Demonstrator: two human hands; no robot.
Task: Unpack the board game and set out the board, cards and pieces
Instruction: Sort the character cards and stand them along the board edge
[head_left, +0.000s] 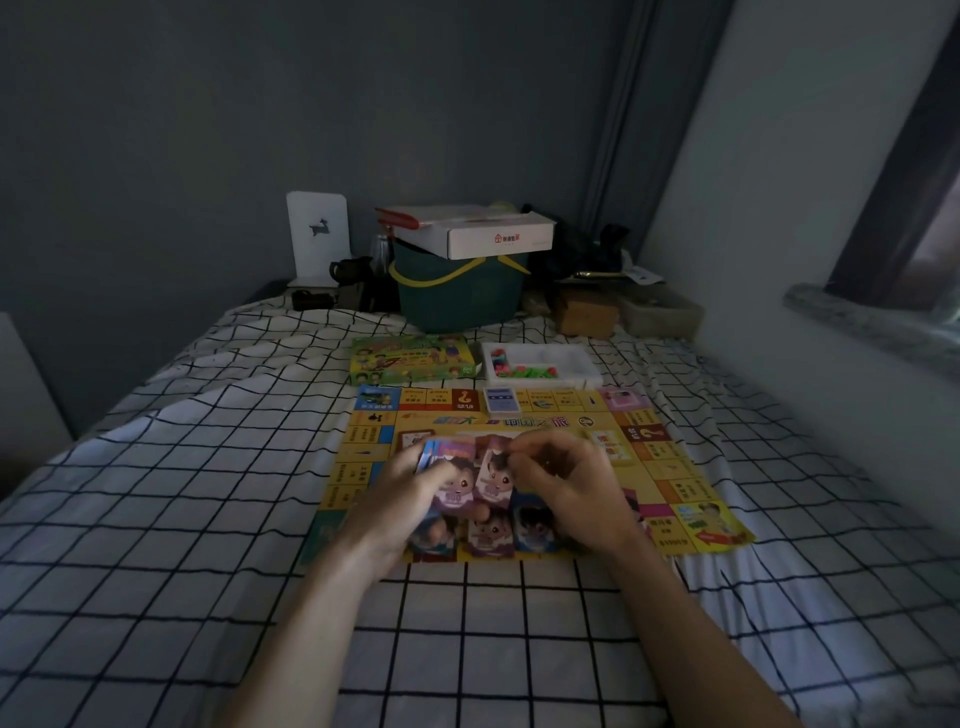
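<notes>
- Board (670, 457) lay flat on the checked bed (208, 493), yellow border showing.
- Left hand (410, 493) gripped a fanned stack of cards (447, 457) over the board's middle.
- Right hand (566, 483) had fingers curled, seemingly pinching one card (496, 470) beside the stack; motion blur made this uncertain.
- More cards (535, 525) lay face up on the board under the hands.
- Green game box (410, 361) and white tray of pieces (540, 366) sat just beyond the board's far edge.

Board (670, 457) on bed (208, 467); box (413, 359), tray (540, 364) behind.
</notes>
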